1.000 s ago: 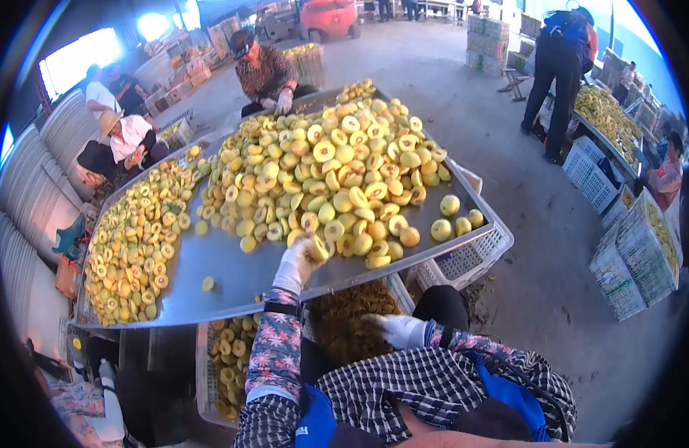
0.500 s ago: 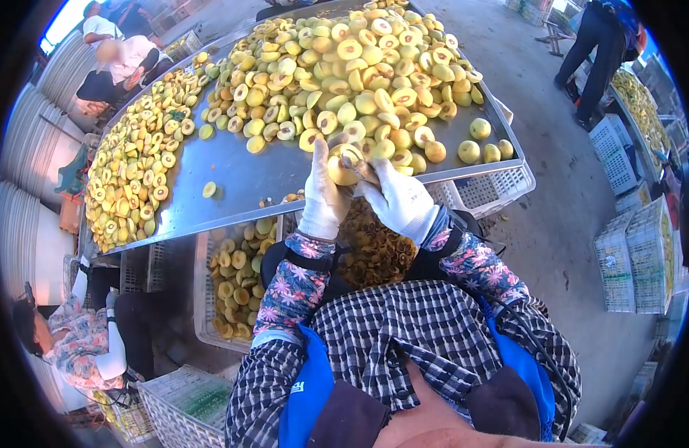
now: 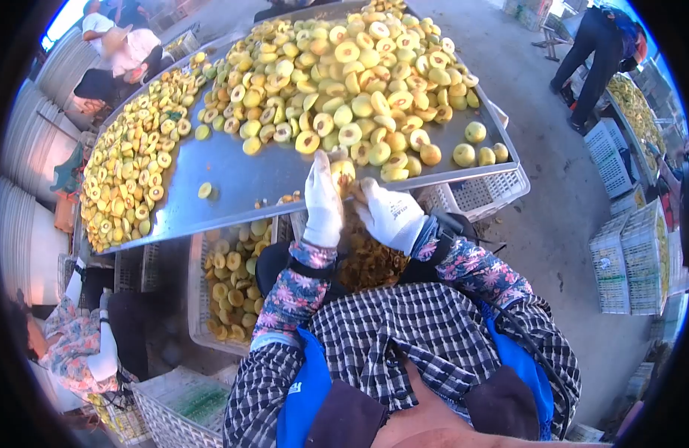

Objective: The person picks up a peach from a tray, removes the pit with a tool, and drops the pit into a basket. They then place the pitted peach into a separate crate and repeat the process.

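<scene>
My left hand (image 3: 324, 200), in a white glove with soiled fingertips, is closed on a yellow-green stone fruit half (image 3: 345, 175) at the near edge of the metal table. Just right of it is my right hand (image 3: 391, 214), also white-gloved, with its fingers pinched together close to the fruit. What the right fingers hold is hidden and blurred. Beyond both hands lies a large heap of halved stone fruit (image 3: 349, 89), many showing brown hollows. Below the hands, a container holds brown scraps (image 3: 370, 261).
The metal table (image 3: 240, 183) also bears a second pile of halves (image 3: 128, 172) at left. A crate of fruit halves (image 3: 197, 299) stands below its edge. White crates (image 3: 621, 257) are stacked at right. A co-worker (image 3: 79, 336) sits at lower left; another person (image 3: 598, 60) bends at upper right.
My hands have come slightly down, and the fruit has tilted between them. The right fingers have drawn lower against it. The whole view has shifted a little; the person at upper right bends further.
</scene>
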{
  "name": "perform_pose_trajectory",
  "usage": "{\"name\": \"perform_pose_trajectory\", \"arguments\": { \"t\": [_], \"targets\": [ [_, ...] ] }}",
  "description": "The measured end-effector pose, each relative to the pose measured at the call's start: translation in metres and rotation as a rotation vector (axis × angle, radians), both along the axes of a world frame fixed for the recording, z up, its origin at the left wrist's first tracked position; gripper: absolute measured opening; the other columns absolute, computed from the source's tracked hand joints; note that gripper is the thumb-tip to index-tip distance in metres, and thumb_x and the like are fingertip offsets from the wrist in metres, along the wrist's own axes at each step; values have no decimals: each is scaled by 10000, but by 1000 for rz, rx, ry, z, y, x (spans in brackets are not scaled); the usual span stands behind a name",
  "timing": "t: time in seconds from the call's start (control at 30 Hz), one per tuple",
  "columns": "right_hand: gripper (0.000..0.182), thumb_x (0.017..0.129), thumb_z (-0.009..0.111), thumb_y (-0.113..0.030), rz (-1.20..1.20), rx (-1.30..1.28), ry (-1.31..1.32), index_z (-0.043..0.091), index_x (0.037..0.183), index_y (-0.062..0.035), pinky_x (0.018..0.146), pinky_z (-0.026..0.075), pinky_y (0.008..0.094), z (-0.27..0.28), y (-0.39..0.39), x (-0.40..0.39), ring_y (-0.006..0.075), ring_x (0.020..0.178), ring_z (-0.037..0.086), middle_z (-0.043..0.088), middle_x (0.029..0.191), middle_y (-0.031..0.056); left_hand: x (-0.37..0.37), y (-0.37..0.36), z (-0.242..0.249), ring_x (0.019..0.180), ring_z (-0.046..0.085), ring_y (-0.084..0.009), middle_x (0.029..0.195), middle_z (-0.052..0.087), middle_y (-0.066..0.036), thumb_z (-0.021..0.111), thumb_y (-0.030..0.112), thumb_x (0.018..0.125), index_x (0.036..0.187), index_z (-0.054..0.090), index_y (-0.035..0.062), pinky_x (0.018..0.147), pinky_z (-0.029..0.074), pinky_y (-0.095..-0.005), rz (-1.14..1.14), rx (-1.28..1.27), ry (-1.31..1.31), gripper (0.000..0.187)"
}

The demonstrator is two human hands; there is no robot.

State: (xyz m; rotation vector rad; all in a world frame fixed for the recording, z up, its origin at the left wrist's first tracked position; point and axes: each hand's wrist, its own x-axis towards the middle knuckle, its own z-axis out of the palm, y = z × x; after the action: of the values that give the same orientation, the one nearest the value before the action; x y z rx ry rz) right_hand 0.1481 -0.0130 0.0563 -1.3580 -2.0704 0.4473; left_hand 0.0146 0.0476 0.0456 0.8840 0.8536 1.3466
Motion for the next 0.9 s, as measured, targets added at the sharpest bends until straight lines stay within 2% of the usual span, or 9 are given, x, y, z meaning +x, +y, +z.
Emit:
{"name": "perform_pose_trajectory", "arguments": {
  "t": [0.13,0.2,0.3,0.33,0.43,0.57,0.67,0.7,0.9],
  "targets": [
    [241,921,520,-205,63,-168,67,432,1013,-1,683,494,466,2,3,10,418,823,615,630,886,238,-5,6,-11,706,547,-56,855,612,18,542,336,966,1029,618,56,620,454,-195,-87,81,-3,296],
    [259,925,526,-234,101,-181,29,423,1007,-10,712,487,474,6,4,20,430,856,603,620,884,256,-11,8,-10,843,581,-105,953,611,-30,496,317,987,1057,614,34,723,489,-246,-182,24,169,314],
    [274,940,524,-259,51,-327,233,442,1022,-10,712,477,444,-5,12,23,419,849,609,609,862,255,-6,3,-21,1206,466,-238,1266,470,-148,417,184,988,1242,506,-8,992,402,-371,-54,346,271,330],
    [277,943,522,-263,40,-355,355,447,1024,-9,708,476,433,-6,9,21,412,848,609,605,865,247,-7,11,-45,1180,473,-259,1305,437,-148,475,173,956,1306,438,11,985,403,-366,188,827,760,387],
    [299,956,496,-283,161,-221,359,441,1025,3,732,473,409,-28,11,15,402,877,592,589,905,241,21,-13,-35,1041,520,-172,1227,511,-115,632,195,888,1131,575,0,868,452,-296,229,455,105,317],
    [339,952,499,-316,112,-367,158,443,1042,6,757,469,405,-5,2,23,395,905,585,589,912,236,9,-1,-29,724,572,-64,856,656,-6,649,235,905,982,645,12,666,468,-212,42,243,102,237],
    [376,947,506,-343,93,-490,216,439,1049,13,773,466,411,-10,2,27,371,875,594,595,886,210,4,6,-29,700,570,-59,875,663,-23,637,218,913,966,653,7,633,470,-211,-158,112,85,218],
    [370,951,507,-374,121,-560,347,459,1046,-19,637,485,355,-17,4,26,256,701,597,580,795,121,5,7,-29,689,574,-60,848,665,-23,644,229,911,955,659,7,638,473,-209,-167,104,78,227],
    [360,961,483,-449,278,-1025,995,487,1060,-102,383,320,189,-22,-4,28,57,424,404,445,626,-14,5,2,-27,717,593,-92,876,672,-47,641,220,914,965,654,4,671,487,-230,-207,139,27,222]
  ]
}}
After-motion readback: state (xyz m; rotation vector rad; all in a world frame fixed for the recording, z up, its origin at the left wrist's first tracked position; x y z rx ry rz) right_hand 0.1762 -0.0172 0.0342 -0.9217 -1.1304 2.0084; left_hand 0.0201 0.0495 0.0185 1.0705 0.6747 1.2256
